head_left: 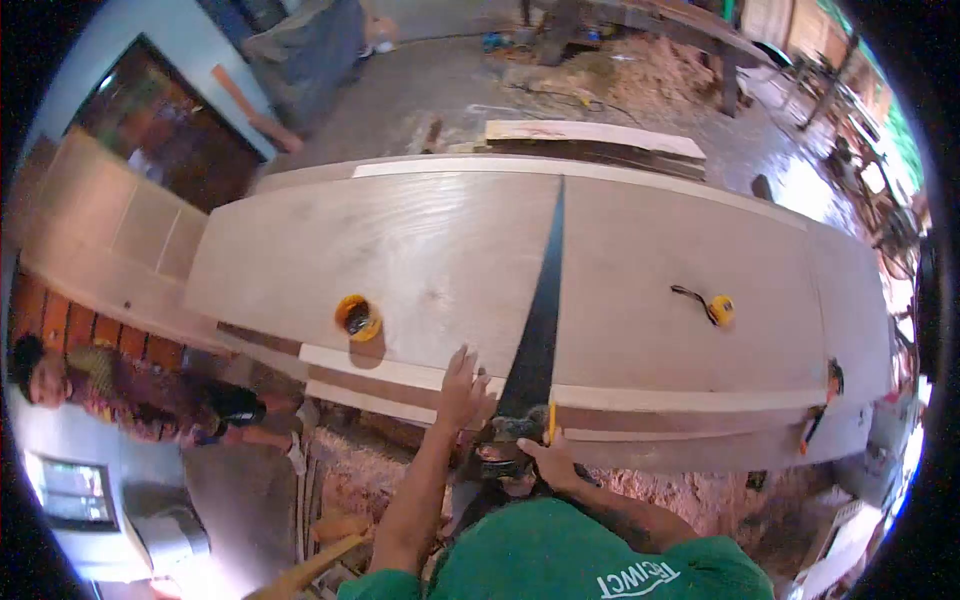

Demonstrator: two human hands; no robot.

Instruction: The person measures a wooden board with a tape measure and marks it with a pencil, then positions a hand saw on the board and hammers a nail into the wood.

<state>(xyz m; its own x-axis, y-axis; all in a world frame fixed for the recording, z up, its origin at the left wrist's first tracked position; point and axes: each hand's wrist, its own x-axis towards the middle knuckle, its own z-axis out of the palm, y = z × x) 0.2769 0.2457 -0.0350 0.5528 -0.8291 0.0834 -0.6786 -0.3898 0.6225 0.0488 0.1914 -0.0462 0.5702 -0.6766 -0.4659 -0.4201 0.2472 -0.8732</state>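
Note:
A handsaw (540, 320) with a long dark, tapering blade lies across a wide wooden panel (450, 240), its tip at the far edge and its handle toward me. My left hand (465, 390) has its fingers stretched out at the panel's near edge, just left of the blade's wide end. Close to the saw's handle, my right hand (553, 463) is closed around a yellow pencil (552, 418) that points up along the blade's right side.
On the panel stand a yellow-orange cup (355, 318) at left and a yellow tape measure (721, 310) at right. An orange-and-black tool (812, 428) lies by the right near edge. A person (150, 390) is at the left. Pale boards (595, 136) lie beyond the panel.

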